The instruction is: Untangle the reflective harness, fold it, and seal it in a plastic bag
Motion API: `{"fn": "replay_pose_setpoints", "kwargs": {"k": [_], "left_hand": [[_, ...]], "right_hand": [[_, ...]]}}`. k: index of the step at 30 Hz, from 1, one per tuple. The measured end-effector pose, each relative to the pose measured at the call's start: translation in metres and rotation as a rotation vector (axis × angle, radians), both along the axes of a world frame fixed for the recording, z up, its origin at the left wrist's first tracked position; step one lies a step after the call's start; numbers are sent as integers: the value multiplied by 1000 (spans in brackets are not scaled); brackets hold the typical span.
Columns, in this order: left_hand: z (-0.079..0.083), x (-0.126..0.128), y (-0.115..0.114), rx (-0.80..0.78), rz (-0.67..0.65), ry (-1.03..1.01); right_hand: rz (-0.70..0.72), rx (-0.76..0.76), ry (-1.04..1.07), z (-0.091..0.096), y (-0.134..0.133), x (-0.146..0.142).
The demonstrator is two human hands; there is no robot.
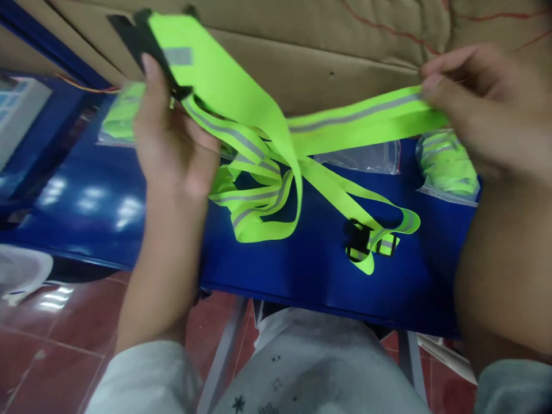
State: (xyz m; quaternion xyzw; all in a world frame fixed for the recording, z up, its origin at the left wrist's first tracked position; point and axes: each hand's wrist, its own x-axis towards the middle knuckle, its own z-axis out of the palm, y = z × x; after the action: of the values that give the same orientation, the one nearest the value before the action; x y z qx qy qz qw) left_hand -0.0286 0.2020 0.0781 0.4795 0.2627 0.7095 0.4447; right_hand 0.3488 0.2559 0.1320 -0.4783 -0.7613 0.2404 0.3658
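Neon strap (276,149) is hanging between both hands above the blue counter (107,213). Its slack loops are trailing onto the near surface, where one black buckle (360,241) is lying blurred among the folds. The left hand (172,144) is gripping the strap's wide end, thumb pressing along a black end piece (129,31), its other fingers hiding behind the fabric. At the right, the right hand (483,109) is pinching the narrow band, fingers (431,83) pressed together on it. Farther back, two bagged green bundles (448,164) are resting, the left one (121,115) partly covered by the hand, with one clear bag (362,156) lying between them. Cardboard (345,52) is filling the far side, cut off.
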Motion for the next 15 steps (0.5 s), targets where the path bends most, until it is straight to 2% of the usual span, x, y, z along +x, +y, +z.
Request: {"fn": "replay_pose_setpoints", "kwargs": {"k": [2, 4, 6, 8, 11, 15], "left_hand": [[-1, 18, -4, 2, -19, 19], [-1, 35, -10, -15, -4, 24], [-3, 48, -15, -16, 11, 6], [-8, 56, -17, -4, -36, 3], [-17, 62, -19, -11, -95, 38], [-22, 67, -20, 56, -43, 92]], "right_hand": [[-36, 73, -133, -3, -8, -15], [4, 199, -217, -3, -21, -33], [184, 129, -209, -5, -38, -55], [289, 78, -189, -12, -52, -76], [294, 54, -205, -29, -62, -97], [237, -3, -140, -46, -58, -101]]}}
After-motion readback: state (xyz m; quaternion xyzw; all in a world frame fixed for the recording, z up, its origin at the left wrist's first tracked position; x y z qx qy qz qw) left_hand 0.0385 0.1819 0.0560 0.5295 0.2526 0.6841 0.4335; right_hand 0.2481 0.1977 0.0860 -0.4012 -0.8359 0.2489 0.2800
